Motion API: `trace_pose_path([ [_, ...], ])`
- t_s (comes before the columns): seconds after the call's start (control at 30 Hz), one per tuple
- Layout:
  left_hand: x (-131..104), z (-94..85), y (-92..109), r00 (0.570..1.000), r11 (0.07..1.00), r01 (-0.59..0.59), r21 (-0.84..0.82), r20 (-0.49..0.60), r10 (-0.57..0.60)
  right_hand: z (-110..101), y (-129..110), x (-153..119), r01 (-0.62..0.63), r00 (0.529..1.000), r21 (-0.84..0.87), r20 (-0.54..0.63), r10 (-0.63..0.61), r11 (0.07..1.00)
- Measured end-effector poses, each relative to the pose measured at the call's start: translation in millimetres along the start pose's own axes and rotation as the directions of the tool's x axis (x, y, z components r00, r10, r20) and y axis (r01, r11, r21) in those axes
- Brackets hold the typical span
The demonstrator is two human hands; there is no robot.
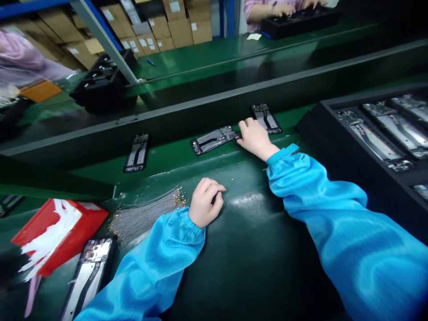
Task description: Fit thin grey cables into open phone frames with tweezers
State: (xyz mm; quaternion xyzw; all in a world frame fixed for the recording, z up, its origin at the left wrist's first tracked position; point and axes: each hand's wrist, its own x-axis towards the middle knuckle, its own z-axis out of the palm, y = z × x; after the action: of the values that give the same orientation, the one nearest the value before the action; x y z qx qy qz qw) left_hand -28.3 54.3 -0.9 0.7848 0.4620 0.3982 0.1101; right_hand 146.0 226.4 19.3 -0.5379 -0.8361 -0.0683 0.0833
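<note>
My right hand (256,138) reaches to the right end of an opened phone body (214,140) lying on the green bench; its fingertips are at that end, and whether they grip it is unclear. Just behind this hand lies a second phone body (266,119). Nearer me, my left hand (206,201) hovers over the bench with thumb and forefinger curled toward each other, a gap between them and nothing held. Beside its wrist is a spread of thin grey cables (147,216) with gold-coloured ends. A third phone body (136,153) lies farther left.
At the left, a red bin (72,236) holds white strips, with another phone body (87,278) beside it. A black foam tray (310,122) of phone bodies stands at the right. Beyond a raised ledge (200,100), people in pink sleeves sit near black trays.
</note>
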Motion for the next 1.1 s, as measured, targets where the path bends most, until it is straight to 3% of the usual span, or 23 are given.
trace_pose_path([
  [0.07, 0, 1.0, -1, 1.0, 1.0, 0.0, -0.001, 0.015, 0.0, 7, 26, 14, -0.216, 0.976, -0.042, 0.03, 0.218, 0.975],
  [0.17, -1, 3.2, -1, 0.999, 1.0, -0.004, 0.003, 0.035, 0.004, 13, 62, 23, -0.505, 0.845, -0.069, 0.164, 0.509, 0.86],
  [0.23, -1, 4.3, -1, 0.999, 1.0, -0.008, 0.008, 0.043, 0.008, 12, 77, 23, -0.562, 0.799, -0.067, 0.215, 0.562, 0.825],
  [0.3, -1, 3.7, -2, 0.999, 1.0, -0.012, 0.023, 0.053, 0.011, 6, 80, 17, -0.547, 0.819, -0.038, 0.182, 0.544, 0.836],
  [0.37, 0, -0.5, -3, 0.998, 0.998, -0.007, 0.061, 0.06, 0.004, -2, 71, 3, -0.477, 0.875, 0.017, 0.1, 0.474, 0.878],
  [0.47, 7, -17.7, -9, 0.996, 0.986, 0.052, 0.161, 0.059, -0.062, -13, 43, -35, -0.245, 0.969, 0.1, -0.003, 0.247, 0.964],
  [0.57, 16, -47.1, -21, 0.971, 0.942, 0.171, 0.289, 0.112, -0.211, -15, 14, -79, 0.026, 0.999, 0.162, -0.023, -0.023, 0.986],
  [0.63, 21, -68.0, -29, 0.918, 0.881, 0.254, 0.4, 0.187, -0.35, -14, 1, -103, 0.073, 0.997, 0.133, -0.024, -0.07, 0.989],
  [0.73, 23, -89.9, -37, 0.798, 0.783, 0.28, 0.555, 0.318, -0.511, -13, -10, -124, 0.042, 0.997, 0.006, -0.066, -0.041, 0.999],
  [0.8, 22, -94.9, -38, 0.742, 0.749, 0.235, 0.62, 0.383, -0.55, -12, -17, -130, 0.114, 0.99, -0.033, -0.08, -0.116, 0.993],
  [0.87, 21, -94.0, -36, 0.713, 0.736, 0.168, 0.656, 0.435, -0.55, -13, -26, -134, 0.288, 0.956, 0.007, -0.055, -0.287, 0.958],
  [0.97, 20, -89.1, -32, 0.682, 0.722, 0.071, 0.689, 0.494, -0.539, -13, -43, -135, 0.523, 0.852, 0.117, -0.035, -0.523, 0.844],
  [1.1, 19, -85.9, -32, 0.672, 0.689, -0.021, 0.725, 0.521, -0.527, -11, -64, -129, 0.628, 0.775, 0.203, -0.072, -0.628, 0.751],
])
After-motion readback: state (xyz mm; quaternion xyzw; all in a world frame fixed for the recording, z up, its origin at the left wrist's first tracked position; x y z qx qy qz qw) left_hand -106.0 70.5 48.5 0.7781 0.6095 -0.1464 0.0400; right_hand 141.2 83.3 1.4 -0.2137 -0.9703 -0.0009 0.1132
